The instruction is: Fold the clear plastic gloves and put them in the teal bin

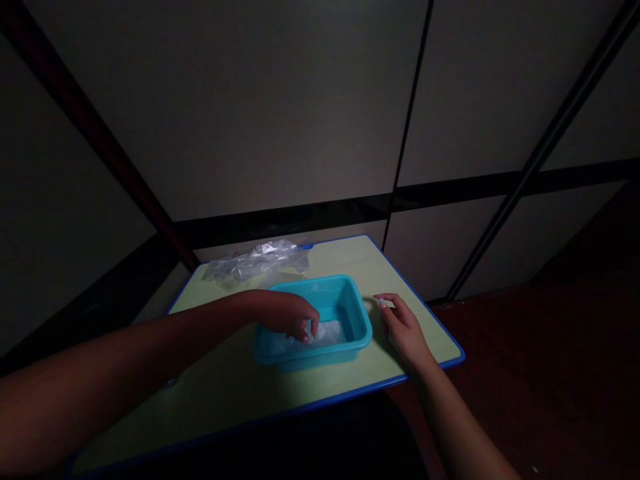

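Observation:
A turquoise plastic basin [361,325] stands on the table, with whitish, translucent material [331,332] on its bottom. My left hand [295,317] reaches over the basin's left side and down into it. Its fingers are curled together close to the whitish material; what they hold, if anything, I cannot make out. Just right of the basin, apart from it, my right hand [403,327] is above the table. Between thumb and forefinger it pinches a small white piece [383,303], too small to name.
A crumpled clear plastic bag [257,263] lies at the back left of the pale table [350,250], which has a blue edge. Right behind the table rise light cabinet panels [280,133] with dark strips. To the right is a dark reddish floor [550,373].

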`<action>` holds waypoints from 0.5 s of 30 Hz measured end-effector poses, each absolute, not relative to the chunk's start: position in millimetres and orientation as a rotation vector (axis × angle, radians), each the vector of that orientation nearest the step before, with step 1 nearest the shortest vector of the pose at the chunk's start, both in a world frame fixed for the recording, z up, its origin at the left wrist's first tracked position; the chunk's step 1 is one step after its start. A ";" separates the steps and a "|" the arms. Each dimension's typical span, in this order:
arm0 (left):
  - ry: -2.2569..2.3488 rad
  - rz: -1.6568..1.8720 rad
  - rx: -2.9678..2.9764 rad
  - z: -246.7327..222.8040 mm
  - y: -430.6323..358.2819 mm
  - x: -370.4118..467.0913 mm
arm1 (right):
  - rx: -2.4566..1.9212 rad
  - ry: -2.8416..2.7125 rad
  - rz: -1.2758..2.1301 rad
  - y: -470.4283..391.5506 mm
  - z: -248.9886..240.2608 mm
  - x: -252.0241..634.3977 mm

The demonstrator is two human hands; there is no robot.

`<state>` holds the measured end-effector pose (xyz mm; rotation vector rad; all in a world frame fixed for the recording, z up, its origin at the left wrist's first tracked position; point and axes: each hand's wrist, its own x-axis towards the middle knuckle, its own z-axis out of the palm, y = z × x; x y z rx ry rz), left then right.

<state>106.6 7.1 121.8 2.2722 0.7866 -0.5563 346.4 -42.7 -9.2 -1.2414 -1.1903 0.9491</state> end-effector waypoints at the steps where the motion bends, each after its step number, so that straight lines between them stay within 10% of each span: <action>1: 0.804 -0.510 2.220 123.4 8.8 107.8 | -1.239 -1.191 0.951 -42.7 -9.3 346.5; 15: 0.995 -0.531 1.492 98.1 18.9 122.9 | -1.233 -1.234 0.939 -44.7 -9.1 348.9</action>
